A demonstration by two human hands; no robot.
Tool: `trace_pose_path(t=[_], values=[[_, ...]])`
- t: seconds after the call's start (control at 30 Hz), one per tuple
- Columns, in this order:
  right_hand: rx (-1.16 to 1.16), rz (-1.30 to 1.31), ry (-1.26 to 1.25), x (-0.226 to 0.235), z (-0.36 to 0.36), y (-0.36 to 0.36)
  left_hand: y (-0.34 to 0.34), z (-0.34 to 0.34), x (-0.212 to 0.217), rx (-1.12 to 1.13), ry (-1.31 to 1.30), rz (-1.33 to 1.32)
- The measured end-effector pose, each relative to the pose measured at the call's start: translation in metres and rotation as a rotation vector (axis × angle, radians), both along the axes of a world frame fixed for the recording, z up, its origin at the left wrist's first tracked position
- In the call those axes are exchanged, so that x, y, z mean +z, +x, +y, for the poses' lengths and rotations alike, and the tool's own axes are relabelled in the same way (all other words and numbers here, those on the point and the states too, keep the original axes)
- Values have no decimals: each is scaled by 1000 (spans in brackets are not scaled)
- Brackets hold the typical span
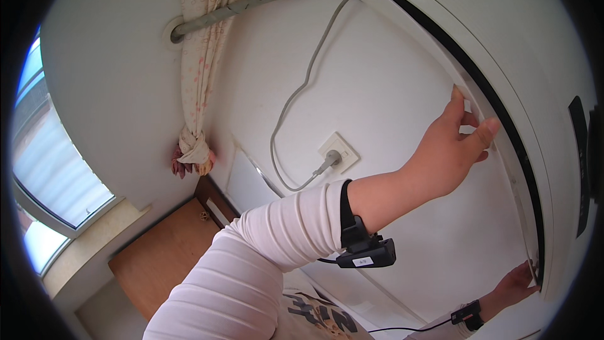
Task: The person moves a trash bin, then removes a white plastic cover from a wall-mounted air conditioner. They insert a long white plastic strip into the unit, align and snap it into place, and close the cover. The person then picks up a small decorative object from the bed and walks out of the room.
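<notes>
Air conditioner (535, 56): white casing, black slot line.
Curtain (200, 56): cream, pink-and-orange floral print.
Sleeve (251, 264): pale pink, ribbed.
Cable (296, 97): grey.
Wall socket (340, 151): white.
Wrist device (365, 252): black.

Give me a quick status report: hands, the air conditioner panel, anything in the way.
Left hand fingers on the air conditioner's lower panel edge. Right hand touching the same panel at its far end. Power cord hangs on the wall behind, clear of both hands.

The air conditioner (503, 44) has a smooth, slightly glossy white plastic casing; the wall (377, 88) is matt white paint; the curtain (201, 56) is thin printed cloth; the cabinet top (163, 258) is smooth brown wood; the sleeve (251, 258) is ribbed knit fabric
</notes>
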State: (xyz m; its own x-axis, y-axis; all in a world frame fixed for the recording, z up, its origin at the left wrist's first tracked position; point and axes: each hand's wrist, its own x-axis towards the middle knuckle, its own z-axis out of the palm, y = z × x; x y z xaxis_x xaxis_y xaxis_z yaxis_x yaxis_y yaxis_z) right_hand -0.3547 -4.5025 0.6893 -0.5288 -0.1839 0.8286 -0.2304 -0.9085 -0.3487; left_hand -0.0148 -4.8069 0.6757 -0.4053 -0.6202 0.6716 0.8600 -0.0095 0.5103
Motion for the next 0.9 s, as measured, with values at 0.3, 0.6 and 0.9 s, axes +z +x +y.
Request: trace_pose_path(t=[0.3,0.6,0.9], values=[[-10,25,-21,-1,-2,-3,-3,0,-2,-13,13,7],[67,74,-19,2,-2,-3,-5,0,6,14,67,-14],[-95,8,70,3,3,-5,4,5,21,150,109,-110]])
